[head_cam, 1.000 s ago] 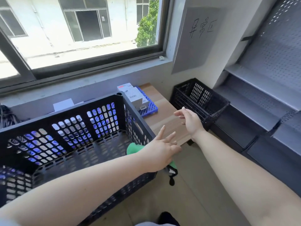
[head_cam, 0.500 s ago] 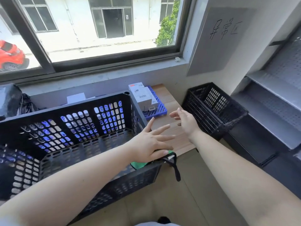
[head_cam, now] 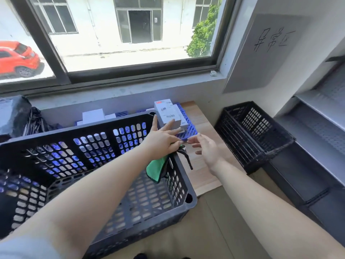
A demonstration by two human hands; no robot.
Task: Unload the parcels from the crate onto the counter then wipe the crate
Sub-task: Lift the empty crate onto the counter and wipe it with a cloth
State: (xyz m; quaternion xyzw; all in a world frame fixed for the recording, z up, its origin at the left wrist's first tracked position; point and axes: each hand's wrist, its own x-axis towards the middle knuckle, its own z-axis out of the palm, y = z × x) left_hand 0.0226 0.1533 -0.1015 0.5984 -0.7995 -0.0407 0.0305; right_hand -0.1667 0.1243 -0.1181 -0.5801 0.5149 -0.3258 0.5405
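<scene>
A person's left hand (head_cam: 164, 140) presses flat, fingers spread, on a green cloth (head_cam: 155, 168) draped over the right rim of a black crate (head_cam: 104, 186) standing on the wooden bench (head_cam: 201, 176); the right hand (head_cam: 209, 150) hovers open just beside it, holding nothing. The crate looks emptied, its white parcels (head_cam: 169, 114) stacked on a blue tray (head_cam: 188, 128) beyond. The cloth appears soft and light, best bunched in the palm; the crate, rigid perforated plastic, likely steadies well by its rim.
</scene>
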